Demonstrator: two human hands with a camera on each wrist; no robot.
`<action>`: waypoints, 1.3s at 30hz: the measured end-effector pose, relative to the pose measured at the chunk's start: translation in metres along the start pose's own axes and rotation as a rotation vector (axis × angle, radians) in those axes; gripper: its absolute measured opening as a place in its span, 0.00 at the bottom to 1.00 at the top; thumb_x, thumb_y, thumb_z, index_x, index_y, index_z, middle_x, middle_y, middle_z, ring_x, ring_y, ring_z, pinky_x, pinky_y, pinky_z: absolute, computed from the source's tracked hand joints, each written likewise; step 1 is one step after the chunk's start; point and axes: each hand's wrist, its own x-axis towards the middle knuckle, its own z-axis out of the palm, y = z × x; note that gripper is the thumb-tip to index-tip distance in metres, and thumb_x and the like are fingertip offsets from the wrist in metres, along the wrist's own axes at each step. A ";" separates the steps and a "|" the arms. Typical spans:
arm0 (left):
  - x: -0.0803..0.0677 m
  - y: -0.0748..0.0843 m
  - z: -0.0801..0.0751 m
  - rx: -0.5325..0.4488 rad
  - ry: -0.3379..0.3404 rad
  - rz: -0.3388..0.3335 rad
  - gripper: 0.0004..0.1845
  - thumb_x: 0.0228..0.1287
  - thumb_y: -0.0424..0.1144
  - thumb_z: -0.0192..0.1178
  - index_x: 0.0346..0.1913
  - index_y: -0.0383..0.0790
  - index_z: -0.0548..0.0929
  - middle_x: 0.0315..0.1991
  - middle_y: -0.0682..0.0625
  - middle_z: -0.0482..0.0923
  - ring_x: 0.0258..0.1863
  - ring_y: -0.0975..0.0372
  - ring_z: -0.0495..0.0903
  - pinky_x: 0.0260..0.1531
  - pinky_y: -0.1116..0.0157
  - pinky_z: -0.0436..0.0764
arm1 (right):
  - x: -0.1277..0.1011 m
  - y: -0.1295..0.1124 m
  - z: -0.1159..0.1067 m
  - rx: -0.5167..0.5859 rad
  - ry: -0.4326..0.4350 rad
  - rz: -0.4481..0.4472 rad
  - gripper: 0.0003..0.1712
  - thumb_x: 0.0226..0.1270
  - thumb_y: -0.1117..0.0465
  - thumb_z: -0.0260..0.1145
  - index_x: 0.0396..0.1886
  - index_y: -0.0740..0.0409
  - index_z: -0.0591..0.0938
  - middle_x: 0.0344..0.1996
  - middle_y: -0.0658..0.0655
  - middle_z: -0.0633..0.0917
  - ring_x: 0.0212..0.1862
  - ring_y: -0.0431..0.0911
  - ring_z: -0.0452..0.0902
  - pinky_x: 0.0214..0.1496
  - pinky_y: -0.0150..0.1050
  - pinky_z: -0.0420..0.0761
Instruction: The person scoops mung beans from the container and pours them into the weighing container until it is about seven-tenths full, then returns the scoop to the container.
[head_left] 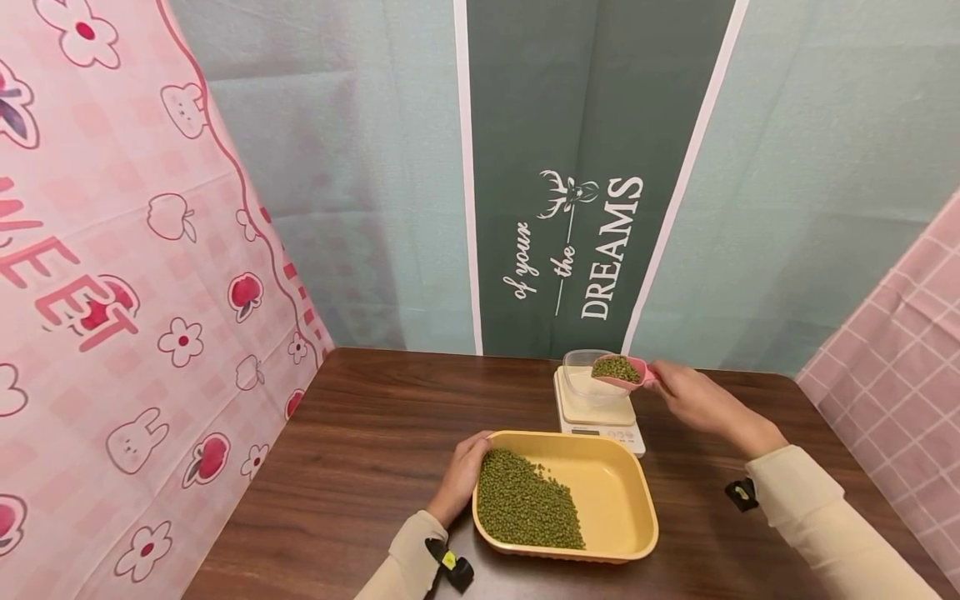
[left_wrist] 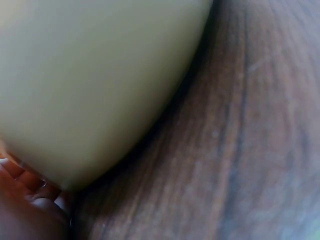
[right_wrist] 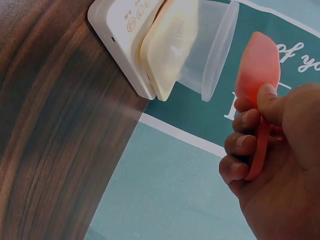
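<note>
Beans (head_left: 617, 367) fill the pink scoop (head_left: 626, 372) that your right hand (head_left: 693, 398) holds, fingers (right_wrist: 243, 143) curled round its handle, just above the clear cup (head_left: 587, 371) on the scale (head_left: 600, 412) at 12 o'clock from the yellow tray (head_left: 630, 500). The cup looks empty, so tipping remains. Your left hand (head_left: 459, 477) grips the tray's rim at 9 o'clock, steadying it on the tabletop (head_left: 360, 450); a large heap of beans remains there.
</note>
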 end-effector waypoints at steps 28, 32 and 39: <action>-0.001 0.000 0.001 0.025 0.019 -0.002 0.21 0.80 0.39 0.46 0.62 0.35 0.85 0.55 0.39 0.87 0.50 0.59 0.82 0.55 0.63 0.78 | 0.003 0.005 0.003 -0.086 0.030 0.002 0.14 0.82 0.56 0.62 0.51 0.63 0.83 0.39 0.55 0.86 0.39 0.48 0.79 0.43 0.53 0.82; -0.001 0.000 0.000 0.041 0.018 0.000 0.22 0.81 0.40 0.46 0.63 0.36 0.85 0.56 0.40 0.87 0.52 0.59 0.82 0.57 0.61 0.78 | 0.003 0.004 0.004 -0.071 0.023 0.015 0.13 0.82 0.55 0.62 0.48 0.61 0.83 0.34 0.52 0.83 0.36 0.45 0.75 0.39 0.47 0.79; -0.002 0.001 0.000 0.033 0.012 -0.003 0.22 0.81 0.40 0.45 0.64 0.36 0.84 0.58 0.40 0.86 0.54 0.58 0.82 0.58 0.61 0.78 | 0.003 0.004 0.004 -0.054 0.033 0.035 0.12 0.79 0.58 0.65 0.52 0.62 0.79 0.29 0.50 0.77 0.30 0.43 0.70 0.32 0.40 0.71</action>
